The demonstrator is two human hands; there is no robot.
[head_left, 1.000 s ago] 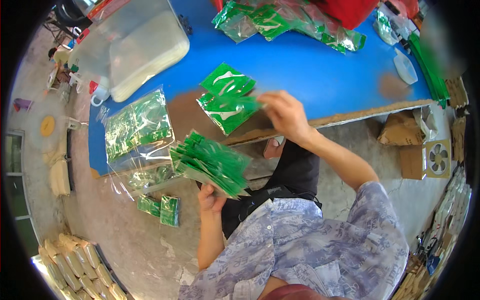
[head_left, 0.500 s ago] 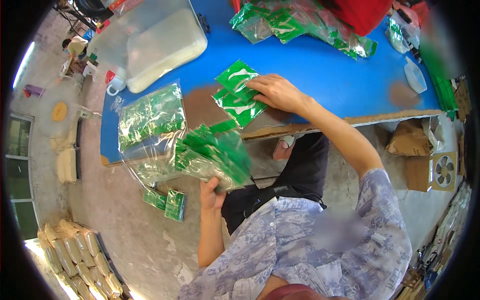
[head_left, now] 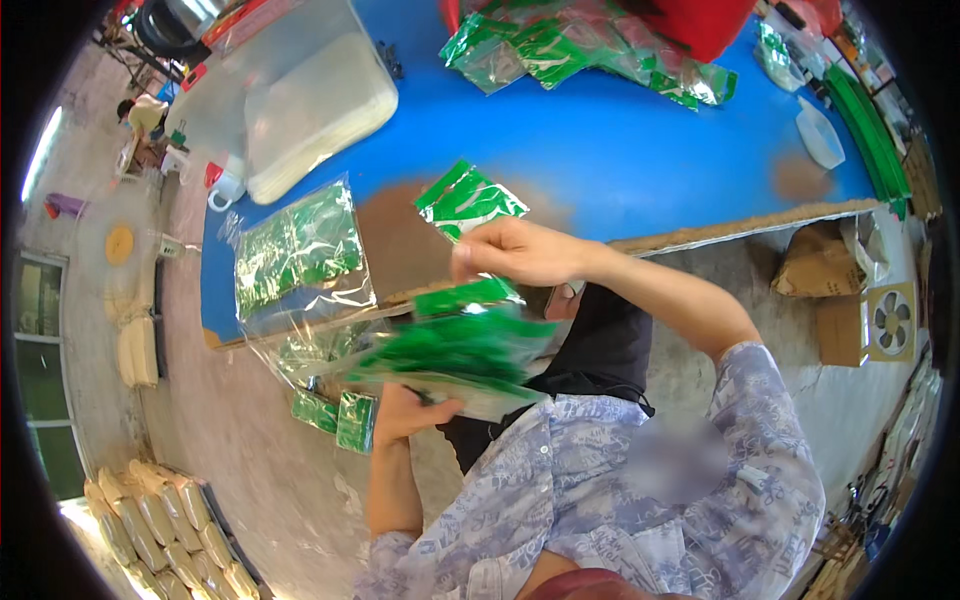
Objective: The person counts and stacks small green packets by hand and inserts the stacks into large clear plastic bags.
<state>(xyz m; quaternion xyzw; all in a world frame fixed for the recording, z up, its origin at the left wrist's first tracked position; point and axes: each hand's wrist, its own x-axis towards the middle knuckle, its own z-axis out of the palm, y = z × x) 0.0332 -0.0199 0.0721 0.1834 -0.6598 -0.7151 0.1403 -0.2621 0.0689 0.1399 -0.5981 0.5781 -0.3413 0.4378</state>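
My left hand (head_left: 408,412) is closed around the lower edge of a thick fanned bundle of green and clear plastic packets (head_left: 450,345), held in front of the table's edge. The bundle is smeared by motion. My right hand (head_left: 515,250) is above it, thumb and fingers pinched together and pointing down. Whatever is between these fingertips is hidden. Just beyond the right hand, a single green packet with a white curved mark (head_left: 468,203) is partly covered by the knuckles. A large clear bag of green packets (head_left: 305,245) lies to the left on the blue table (head_left: 610,150).
More green packets (head_left: 550,50) are heaped at the back beside a red bag (head_left: 700,25). A translucent bin (head_left: 320,110) and a white cup (head_left: 226,188) stand back left. Small green packs (head_left: 356,420) hang near the table's left front. A cardboard box (head_left: 842,330) sits below right.
My right hand has drawn back from two packets on the table toward the bundle; one packet shows there now. The left hand has lowered slightly, and the bundle has swung to the right.
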